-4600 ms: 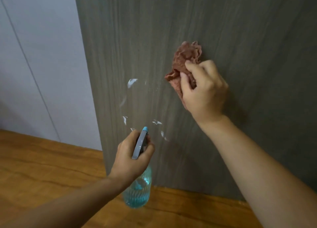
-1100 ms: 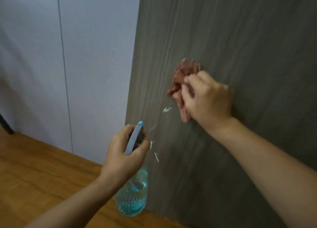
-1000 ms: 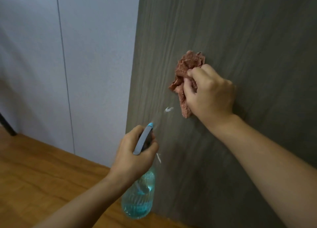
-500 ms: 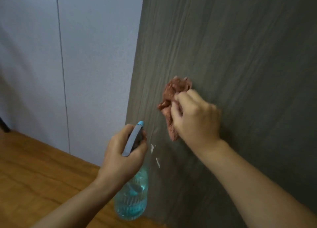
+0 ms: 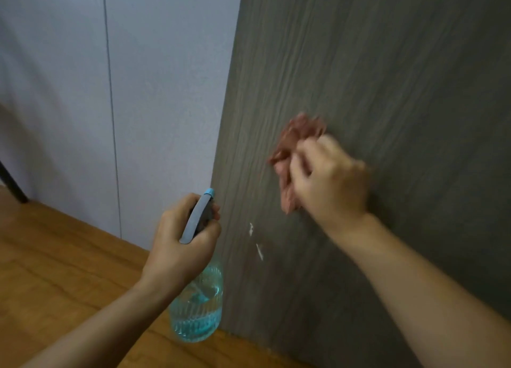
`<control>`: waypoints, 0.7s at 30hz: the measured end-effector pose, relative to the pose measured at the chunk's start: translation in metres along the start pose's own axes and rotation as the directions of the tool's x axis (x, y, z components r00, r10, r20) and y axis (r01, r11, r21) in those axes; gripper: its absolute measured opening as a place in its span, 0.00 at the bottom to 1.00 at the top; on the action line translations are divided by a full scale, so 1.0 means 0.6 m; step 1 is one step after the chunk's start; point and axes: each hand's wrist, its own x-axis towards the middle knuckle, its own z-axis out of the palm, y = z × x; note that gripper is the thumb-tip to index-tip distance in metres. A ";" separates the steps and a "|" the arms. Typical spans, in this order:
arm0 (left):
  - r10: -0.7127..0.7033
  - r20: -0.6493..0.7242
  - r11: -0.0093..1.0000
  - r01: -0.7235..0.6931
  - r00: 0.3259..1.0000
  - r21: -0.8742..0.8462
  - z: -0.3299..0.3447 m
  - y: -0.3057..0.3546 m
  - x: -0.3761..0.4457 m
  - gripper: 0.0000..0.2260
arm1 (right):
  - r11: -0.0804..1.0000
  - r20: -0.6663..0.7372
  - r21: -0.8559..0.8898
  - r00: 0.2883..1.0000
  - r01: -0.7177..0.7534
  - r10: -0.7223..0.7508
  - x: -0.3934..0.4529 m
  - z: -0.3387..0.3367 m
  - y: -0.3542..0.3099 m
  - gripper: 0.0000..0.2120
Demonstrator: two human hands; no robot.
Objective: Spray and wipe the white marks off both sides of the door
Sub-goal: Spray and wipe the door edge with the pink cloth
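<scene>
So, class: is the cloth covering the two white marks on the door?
No, the cloth in the right hand sits above the white marks.

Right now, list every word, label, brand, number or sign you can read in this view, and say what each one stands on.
None: no readable text anywhere in this view.
Clear plastic spray bottle of blue liquid with a grey trigger: no label or print visible.
Crumpled pink cloth: blurred, no print visible.
Grey wood-grain door: only two white marks, not writing.
Pale wall panels and wooden floor: no lettering visible.
</scene>
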 end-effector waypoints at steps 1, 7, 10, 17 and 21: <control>0.006 0.003 1.000 -0.006 1.000 -0.004 0.004 0.001 0.002 0.06 | 0.999 -0.046 -0.021 0.999 -0.025 0.024 0.025 -0.010 0.008 0.07; 0.023 0.006 0.999 -0.022 1.000 -0.026 0.023 -0.002 0.007 0.05 | 0.993 0.142 0.104 0.988 0.053 -0.067 -0.092 0.050 -0.043 0.08; 0.026 0.005 0.999 -0.026 1.000 -0.021 0.024 -0.007 0.002 0.06 | 0.992 0.400 0.113 0.911 0.057 -0.098 -0.230 0.093 -0.086 0.13; 0.001 0.011 1.000 0.000 1.000 -0.030 0.017 -0.012 0.003 0.04 | 0.995 0.187 0.091 0.980 0.051 -0.068 -0.114 0.055 -0.046 0.09; -0.007 -0.007 1.000 0.007 1.000 -0.008 0.015 -0.019 0.010 0.03 | 0.997 0.083 0.077 0.997 -0.014 0.008 -0.039 0.031 -0.031 0.07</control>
